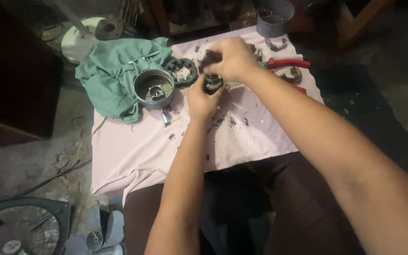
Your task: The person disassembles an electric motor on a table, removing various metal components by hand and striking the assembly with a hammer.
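Hands meet above the pale cloth-covered table, upper centre of the frame. Left hand cups a small dark round motor part from below, fingers curled around it. Right hand presses down on top, fingers bunched together. Metal housing cup, green rag and red-handled pliers lie nearby.

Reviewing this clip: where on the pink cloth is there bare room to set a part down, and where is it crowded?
The near half of the pale pink cloth is bare, left of the left hand and below the round metal housing. The far edge is crowded: crumpled green rag, dark toothed ring, red-handled pliers, right hand and the small dark part held. Dark debris speckles the middle.
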